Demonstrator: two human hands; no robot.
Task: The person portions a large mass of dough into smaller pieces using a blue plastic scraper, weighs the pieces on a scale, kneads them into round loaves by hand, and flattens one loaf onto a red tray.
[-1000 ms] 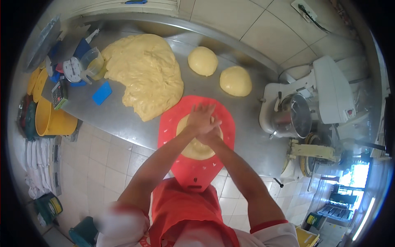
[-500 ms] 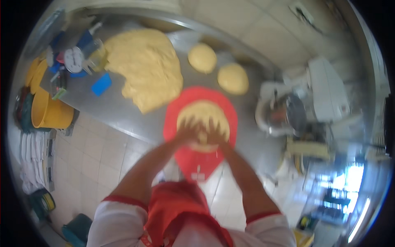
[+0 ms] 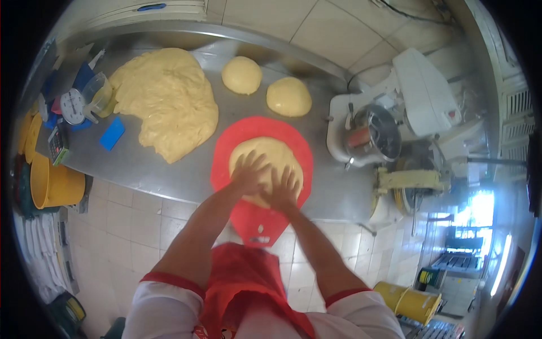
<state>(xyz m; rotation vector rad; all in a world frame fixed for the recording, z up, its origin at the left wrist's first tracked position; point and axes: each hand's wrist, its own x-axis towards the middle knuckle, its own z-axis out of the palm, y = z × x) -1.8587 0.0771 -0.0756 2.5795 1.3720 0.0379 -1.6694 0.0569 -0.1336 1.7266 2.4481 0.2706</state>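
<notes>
A flattened round of yellow dough (image 3: 240, 153) lies on a red paddle-shaped board (image 3: 223, 138), whose narrow end hangs over the table's front edge. My left hand (image 3: 248, 176) rests on the dough's left part with its fingers spread. Beside it, my right hand (image 3: 281, 192) lies on the front right part, fingers also apart and palm down. Neither hand grips anything. Behind the board sit two smooth dough balls, one (image 3: 241, 75) farther left and one (image 3: 288, 97) nearer. A large, uneven mass of dough (image 3: 169, 99) spreads over the table to the left.
The steel table (image 3: 169, 179) holds a blue scraper (image 3: 112, 134), a clear measuring jug (image 3: 99, 95), a round dial (image 3: 73, 106) and a calculator (image 3: 57, 146) on the left. A stand mixer (image 3: 424, 93) with a metal bowl (image 3: 384, 133) stands right. A yellow bucket (image 3: 56, 181) is beyond the left edge.
My hands have shifted on the dough, the right one now closer to its front edge. The whole view has swung, so the table's things appear farther left, and the picture is sharper.
</notes>
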